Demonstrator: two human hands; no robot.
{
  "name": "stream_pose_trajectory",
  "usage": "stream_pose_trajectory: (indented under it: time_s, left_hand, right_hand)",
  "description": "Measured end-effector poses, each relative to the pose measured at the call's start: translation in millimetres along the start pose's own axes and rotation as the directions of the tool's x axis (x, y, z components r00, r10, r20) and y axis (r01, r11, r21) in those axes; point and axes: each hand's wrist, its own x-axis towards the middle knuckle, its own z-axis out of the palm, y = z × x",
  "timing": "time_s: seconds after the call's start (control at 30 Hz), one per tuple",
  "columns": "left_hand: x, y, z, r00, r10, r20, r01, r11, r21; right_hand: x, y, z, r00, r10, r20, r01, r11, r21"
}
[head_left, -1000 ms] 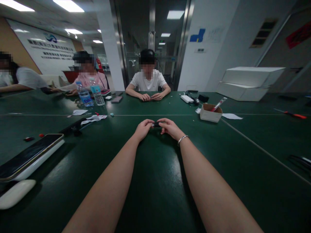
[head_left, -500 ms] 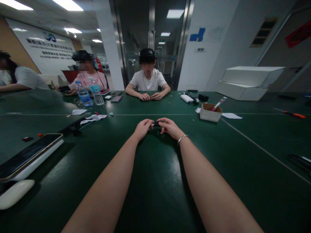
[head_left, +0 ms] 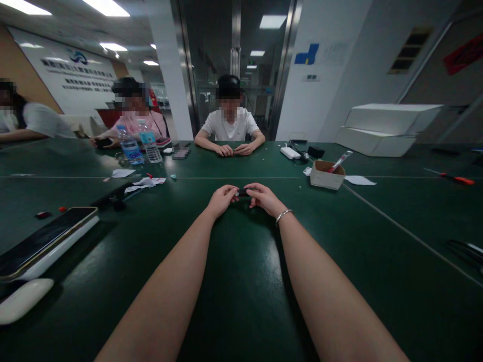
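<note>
Between my two hands, just above the dark green tabletop (head_left: 241,261), is a small black cylindrical piece (head_left: 242,192) with a shiny metal-looking end on its left. It is too small to name more exactly. My left hand (head_left: 223,199) pinches the shiny end with thumb and fingertips. From the other side my right hand (head_left: 264,198), with a silver bracelet (head_left: 284,216) at the wrist, grips the black end. The fingers cover part of the piece.
To the left lie a phone (head_left: 49,236) on a white box, a white mouse (head_left: 26,301) and paper scraps (head_left: 145,184). Two bottles (head_left: 150,143) stand further back. A small cardboard box (head_left: 326,177) and a screwdriver (head_left: 453,176) are on the right. A person (head_left: 229,123) sits opposite.
My hands and the black piece stay practically in place. At the back left, the person in pink has shifted their hands slightly.
</note>
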Motion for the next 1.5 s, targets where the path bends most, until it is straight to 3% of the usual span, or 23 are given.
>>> stream_pose_trajectory:
  time_s: [0.33, 0.43, 0.6, 0.8, 0.93, 1.07, 1.2, 1.4, 1.5]
  left_hand:
    - [-4.2, 3.0, -4.3, 0.989, 0.146, -0.027, -0.148, 0.988, -0.054]
    - [-3.6, 2.9, -4.8, 0.990, 0.137, -0.030, -0.139, 0.988, -0.065]
    - [-1.4, 0.9, -5.7, 0.992, 0.098, -0.073, -0.103, 0.993, -0.062]
    - [-1.1, 0.2, -4.9, 0.993, 0.104, -0.061, -0.108, 0.991, -0.075]
    - [-0.6, 0.2, -4.3, 0.992, 0.085, -0.093, -0.090, 0.995, -0.047]
    - [-0.2, -0.2, -4.8, 0.993, 0.077, -0.094, -0.081, 0.996, -0.039]
    - [-0.1, -1.2, -5.5, 0.993, 0.073, -0.093, -0.077, 0.996, -0.046]
    - [-0.2, -1.6, -4.1, 0.994, 0.059, -0.089, -0.062, 0.997, -0.036]
    - [0.4, -3.3, -3.9, 0.994, 0.060, -0.088, -0.062, 0.998, -0.019]
  right_hand:
    - [3.1, 1.5, 0.9, 0.998, 0.057, -0.041, -0.057, 0.998, -0.009]
    - [1.3, 0.1, 0.7, 0.997, 0.070, -0.043, -0.070, 0.997, -0.020]
    - [-2.2, -1.8, -0.1, 0.999, -0.032, -0.032, 0.033, 0.998, 0.052]
    - [2.3, -0.3, 1.4, 0.999, 0.029, -0.030, -0.031, 0.997, -0.076]
    - [1.7, -0.1, 0.1, 0.999, -0.033, -0.013, 0.033, 0.999, -0.005]
    - [1.9, 0.3, 0.1, 0.999, 0.034, -0.030, -0.036, 0.998, -0.048]
    - [2.0, 0.2, -0.4, 1.000, -0.011, 0.022, 0.011, 1.000, -0.006]
    - [3.6, 1.2, 0.2, 0.999, 0.042, -0.018, -0.043, 0.999, -0.032]
    - [2.6, 0.0, 1.2, 1.000, 0.005, -0.019, -0.005, 1.000, 0.006]
